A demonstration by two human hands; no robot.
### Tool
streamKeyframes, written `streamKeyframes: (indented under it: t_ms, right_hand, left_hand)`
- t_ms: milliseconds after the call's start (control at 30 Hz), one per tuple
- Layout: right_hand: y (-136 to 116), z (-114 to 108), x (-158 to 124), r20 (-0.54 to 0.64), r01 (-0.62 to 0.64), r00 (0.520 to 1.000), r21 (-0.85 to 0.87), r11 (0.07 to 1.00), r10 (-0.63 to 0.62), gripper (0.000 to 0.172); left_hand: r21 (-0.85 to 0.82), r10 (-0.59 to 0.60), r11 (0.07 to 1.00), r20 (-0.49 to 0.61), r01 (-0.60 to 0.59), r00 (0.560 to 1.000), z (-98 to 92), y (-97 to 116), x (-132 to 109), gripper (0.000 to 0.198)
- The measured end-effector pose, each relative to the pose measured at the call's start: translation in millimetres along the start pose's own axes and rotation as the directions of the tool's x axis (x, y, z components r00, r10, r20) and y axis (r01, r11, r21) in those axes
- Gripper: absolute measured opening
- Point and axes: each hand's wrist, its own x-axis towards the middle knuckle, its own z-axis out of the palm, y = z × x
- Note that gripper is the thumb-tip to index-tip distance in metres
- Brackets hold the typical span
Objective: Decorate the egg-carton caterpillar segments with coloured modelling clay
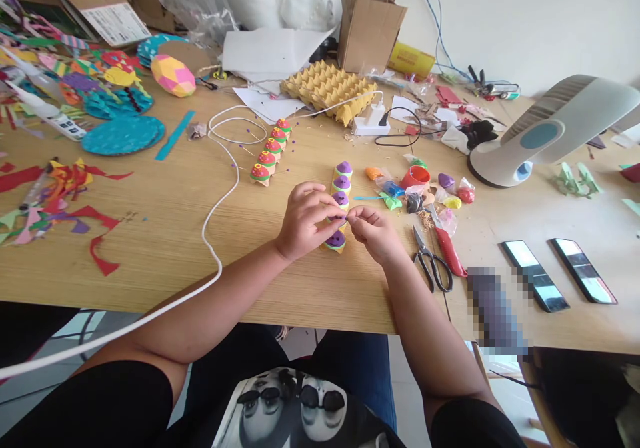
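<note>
An egg-carton strip (342, 183) runs away from me, its cups topped with purple clay and edged in pale green. Dark marks like a smiling face show on the nearest cup. Over the strip's near part, my left hand (309, 220) has thumb and index finger brought together, covering one cup. Fingertip to fingertip with it, my right hand (373, 233) is closed in a pinch at the strip's right side. Whatever lies between the fingers is too small to make out. Farther back stands a second strip (271, 150) with red tops, green bands and yellow rings.
Right of the strip lie colored clay lumps (391, 201), black-handled scissors (431, 261), a red-handled knife (450, 251) and two phones (535, 275). A white fan (545, 131) stands behind. A white cable (213, 241) crosses the left side; paper scraps (60, 201) lie beyond.
</note>
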Motion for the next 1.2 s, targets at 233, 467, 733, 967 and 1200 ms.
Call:
streamKeyframes:
  t_ms: [233, 467, 733, 967, 1200]
  right_hand:
    - [-1.9, 5.0, -2.1, -0.104, 0.055, 0.993, -0.060, 0.997, -0.061, 0.036]
    - [-0.4, 5.3, -2.1, -0.075, 0.093, 0.992, -0.067, 0.993, -0.098, 0.033]
    - [0.4, 4.3, -2.4, -0.085, 0.090, 0.992, -0.099, 0.991, -0.098, 0.034]
    - [0.3, 5.0, -2.8, -0.079, 0.095, 0.992, -0.089, 0.992, -0.102, 0.032]
    - [0.3, 5.3, -2.8, -0.077, 0.083, 0.993, -0.100, 0.991, -0.091, 0.035]
  left_hand:
    - [-0.008, -0.039, 0.999, 0.012, 0.040, 0.999, -0.1, 2.9, 0.7, 0.005]
    - [0.020, -0.048, 0.999, 0.026, 0.048, 0.999, 0.5, 2.7, 0.4, 0.007]
    - [-0.004, -0.011, 1.000, -0.010, 0.011, 1.000, 0.3, 2.7, 0.8, 0.004]
    - [-0.002, -0.018, 1.000, 0.002, 0.018, 1.000, 0.6, 1.8, 0.2, 0.004]
    - [0.005, -0.035, 0.999, 0.018, 0.035, 0.999, 1.0, 1.2, -0.5, 0.003]
